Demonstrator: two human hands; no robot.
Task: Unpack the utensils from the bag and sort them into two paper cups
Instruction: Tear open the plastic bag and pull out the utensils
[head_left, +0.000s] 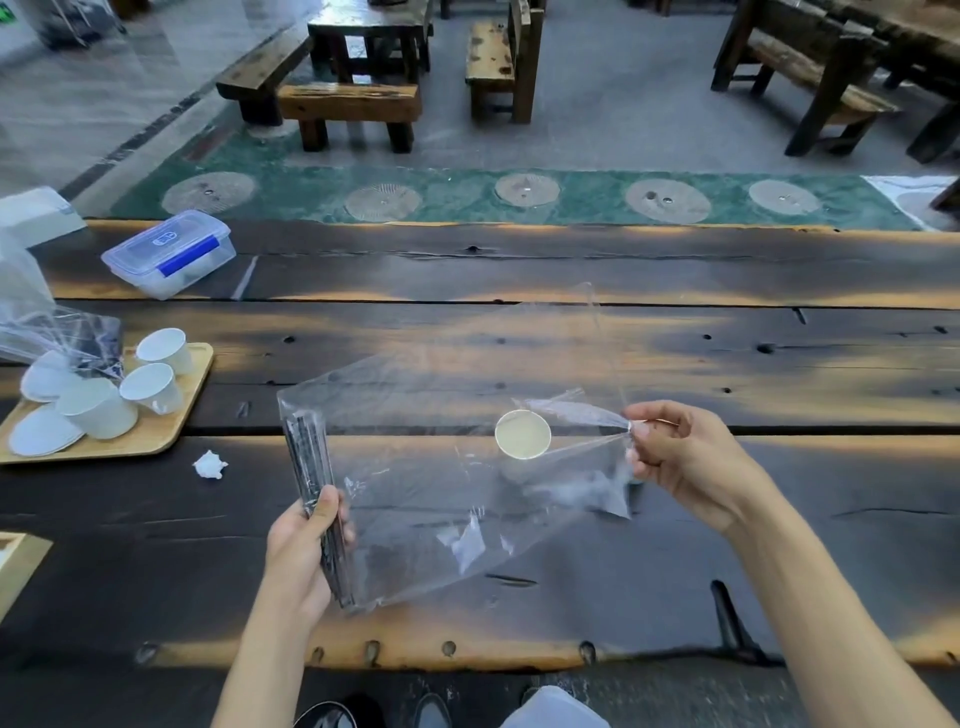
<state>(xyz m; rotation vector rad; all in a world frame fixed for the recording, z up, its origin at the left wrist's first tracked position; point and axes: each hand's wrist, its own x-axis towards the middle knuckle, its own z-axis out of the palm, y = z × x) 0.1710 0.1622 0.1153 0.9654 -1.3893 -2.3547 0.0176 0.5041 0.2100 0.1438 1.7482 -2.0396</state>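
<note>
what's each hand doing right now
Left hand: closed around the dark utensils through the clear bag.
Right hand: pinching the bag's twisted end.

left hand (306, 545): grips utensils (311, 467) | right hand (680, 457): pinches bag (441, 441)

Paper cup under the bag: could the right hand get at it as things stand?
Probably not directly. The paper cup sits beneath the clear bag, whose film lies over its mouth, and the right hand is pinching the bag's edge. It would have to let go and clear the film first.
</note>
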